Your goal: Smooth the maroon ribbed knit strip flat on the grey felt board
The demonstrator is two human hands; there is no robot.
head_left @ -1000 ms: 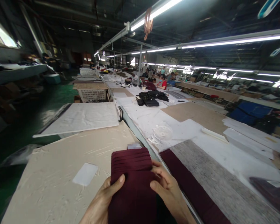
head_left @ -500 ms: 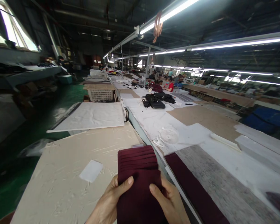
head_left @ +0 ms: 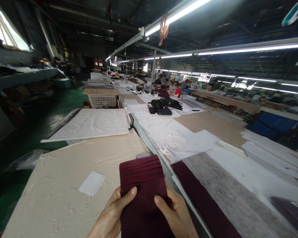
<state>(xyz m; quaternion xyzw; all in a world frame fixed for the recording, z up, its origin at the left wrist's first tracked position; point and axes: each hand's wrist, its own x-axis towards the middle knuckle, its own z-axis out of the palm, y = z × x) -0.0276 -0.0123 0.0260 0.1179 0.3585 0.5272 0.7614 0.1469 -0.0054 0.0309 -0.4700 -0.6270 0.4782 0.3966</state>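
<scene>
The maroon fabric stack (head_left: 144,198) lies between the two hands, held up in front of the camera, its layered far edge fanned into narrow steps beyond the fingers and its near part running out of the bottom of the view. The left hand (head_left: 114,210) grips its left side, the thumb flat on the top layer and the fingers curled around and under the edge, pinching the cloth between them. The right hand (head_left: 175,208) does the same on the right side, thumb on top near the edge, its other fingers partly hidden behind the stack. Behind and to the left of the stack spreads a beige covered surface (head_left: 64,178) with a small white sheet (head_left: 92,183) lying on it, to the left of the fabric and apart from it. To the right runs a white-covered worktop (head_left: 198,142), which carries a maroon strip (head_left: 203,198) beside a mottled grey sheet (head_left: 228,191), a small white fan (head_left: 175,143) and, farther off, a dark heap of cloth (head_left: 164,106).
</scene>
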